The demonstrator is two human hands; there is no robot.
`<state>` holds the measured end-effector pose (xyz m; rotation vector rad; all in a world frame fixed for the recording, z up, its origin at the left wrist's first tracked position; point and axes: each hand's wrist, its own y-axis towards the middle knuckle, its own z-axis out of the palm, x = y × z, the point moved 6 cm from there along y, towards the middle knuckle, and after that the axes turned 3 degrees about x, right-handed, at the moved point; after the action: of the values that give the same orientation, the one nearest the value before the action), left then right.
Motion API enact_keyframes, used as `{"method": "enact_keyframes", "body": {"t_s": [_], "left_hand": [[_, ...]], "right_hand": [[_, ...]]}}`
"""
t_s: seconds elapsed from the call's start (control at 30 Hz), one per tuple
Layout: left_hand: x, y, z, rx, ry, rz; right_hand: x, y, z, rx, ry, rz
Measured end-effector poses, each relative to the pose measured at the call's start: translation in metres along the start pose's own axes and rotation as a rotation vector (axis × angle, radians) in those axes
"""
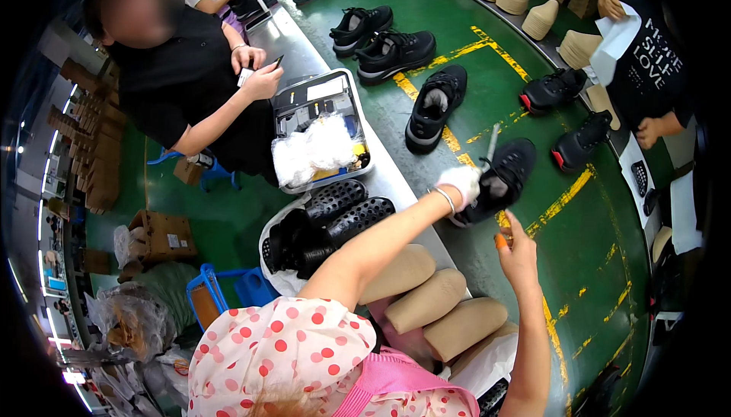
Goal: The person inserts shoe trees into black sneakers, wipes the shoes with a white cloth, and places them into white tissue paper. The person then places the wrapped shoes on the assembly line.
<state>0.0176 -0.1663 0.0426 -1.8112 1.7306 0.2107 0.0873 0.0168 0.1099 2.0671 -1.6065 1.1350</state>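
A black shoe [504, 177] is gripped at its heel end by the gloved left hand [462, 183], fingers wrapped shut around it, over the green belt [457, 67]. A thin stick-like tool [491, 145] pokes up just beyond those fingers; can't tell what it is. The right hand [518, 253] is held just below, fingers pinched together on a small orange thing [500, 240]. The shoe's long axis runs diagonally, toe pointed up and away to the right. Progress-wise, looks like mid-job: one shoe is being worked, and more black shoes [396, 52] further along the belt are sat waiting or done, hard to say which.
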Motion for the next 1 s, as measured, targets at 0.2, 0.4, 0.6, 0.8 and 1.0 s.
{"method": "enact_keyframes", "body": {"t_s": [0.2, 0.4, 0.6, 0.8, 1.0], "left_hand": [[0.057, -0.006, -0.065, -0.404, 0.107, -0.167], [0.011, -0.149, -0.077, -0.541, -0.045, 0.276], [-0.015, -0.312, -0.028, -0.442, -0.191, 0.184], [-0.040, -0.415, 0.037, -0.395, -0.241, 0.125], [-0.053, -0.475, 0.087, -0.358, -0.206, 0.145]], "right_hand": [[0.030, -0.073, -0.013, 0.032, -0.151, -0.254], [0.066, -0.173, 0.006, 0.123, -0.063, -0.316], [0.077, -0.252, 0.017, 0.206, -0.099, -0.359], [0.086, -0.318, 0.019, 0.226, -0.044, -0.425], [0.077, -0.375, 0.035, 0.250, -0.098, -0.507]]}}
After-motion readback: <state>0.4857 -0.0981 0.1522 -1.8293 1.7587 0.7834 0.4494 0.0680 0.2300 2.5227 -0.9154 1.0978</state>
